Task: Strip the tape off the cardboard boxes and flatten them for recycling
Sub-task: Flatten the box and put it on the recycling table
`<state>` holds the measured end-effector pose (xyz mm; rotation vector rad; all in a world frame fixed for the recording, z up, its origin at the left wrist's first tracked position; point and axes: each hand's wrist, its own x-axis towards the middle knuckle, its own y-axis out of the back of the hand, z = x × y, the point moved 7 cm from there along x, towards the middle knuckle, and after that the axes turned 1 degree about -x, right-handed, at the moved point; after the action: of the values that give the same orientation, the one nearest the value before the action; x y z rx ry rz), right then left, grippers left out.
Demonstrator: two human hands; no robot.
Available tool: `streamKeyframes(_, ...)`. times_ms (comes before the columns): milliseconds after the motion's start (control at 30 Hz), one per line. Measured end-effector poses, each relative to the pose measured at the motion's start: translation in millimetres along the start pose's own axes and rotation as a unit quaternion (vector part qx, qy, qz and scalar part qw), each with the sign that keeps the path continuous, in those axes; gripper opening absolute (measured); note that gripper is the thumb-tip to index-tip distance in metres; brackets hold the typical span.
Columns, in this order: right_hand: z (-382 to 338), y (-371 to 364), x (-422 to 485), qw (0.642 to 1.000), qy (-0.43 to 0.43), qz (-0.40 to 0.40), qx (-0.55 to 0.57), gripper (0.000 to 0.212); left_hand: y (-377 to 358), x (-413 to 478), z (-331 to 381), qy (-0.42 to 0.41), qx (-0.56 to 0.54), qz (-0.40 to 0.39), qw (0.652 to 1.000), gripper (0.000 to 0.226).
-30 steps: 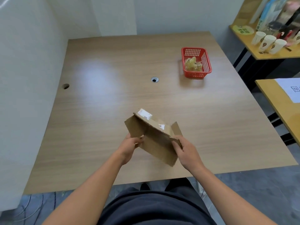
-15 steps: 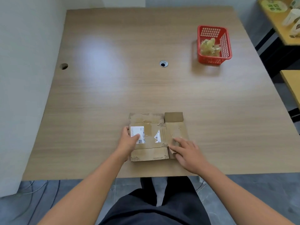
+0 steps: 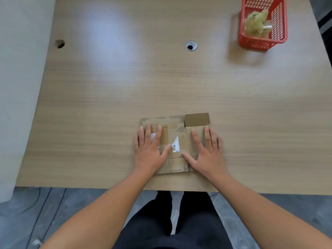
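Wood-grain table (image 3: pixel 107 97), two round holes in its top: one near the left edge (image 3: pixel 59 43), one mid-table (image 3: pixel 191 46). Flattened cardboard box (image 3: pixel 179 130) lies near the front edge. Red basket (image 3: pixel 258 44) far right, pale crumpled wad (image 3: pixel 256 24) inside.

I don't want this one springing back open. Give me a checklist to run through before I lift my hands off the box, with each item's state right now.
1. The box lies flat on the table: ok.
2. The left hand and the right hand press it with straight fingers, no grip: ok.
3. All tape stripped: cannot tell; a torn white label scrap shows between the hands.
4. The box sits wholly on the table, not over the near edge: ok.
5. The basket is in view at the far right, holding a crumpled wad: ok.
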<state>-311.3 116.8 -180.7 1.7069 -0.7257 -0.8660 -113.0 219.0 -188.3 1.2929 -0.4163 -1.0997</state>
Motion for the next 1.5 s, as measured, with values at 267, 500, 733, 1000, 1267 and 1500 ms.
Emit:
streamKeyframes(267,-1.1,0.6,14.2,0.998,0.012,0.050,-0.030,0.091,-3.2,4.6,-1.2,-0.025,0.033,0.048,0.998,0.089)
streamKeyframes(500,4.2,3.5,46.7,0.997,0.033,-0.010,-0.070,0.099,4.3,18.2,-7.4,-0.064,0.006,0.017,0.998,0.096)
streamKeyframes(733,35.8,20.6,6.4,0.980,-0.187,-0.067,0.009,0.110,18.8,-14.5,-54.0,0.191,-0.127,-0.024,0.973,0.130)
streamKeyframes(1000,29.2,23.7,-38.8,0.846,-0.213,-0.052,0.486,0.053,36.5,-27.8,-36.1,0.175,-0.495,0.029,0.851,0.067)
streamKeyframes(1267,65.8,132.1,-65.8,0.717,-0.244,0.043,0.652,0.031,102.3,-3.7,70.5,0.091,-0.613,-0.173,0.766,0.027)
streamKeyframes(1500,131.2,220.1,-117.5,0.664,-0.241,0.140,0.694,0.050,139.2,-7.2,195.0,-0.006,-0.613,-0.201,0.764,0.026)
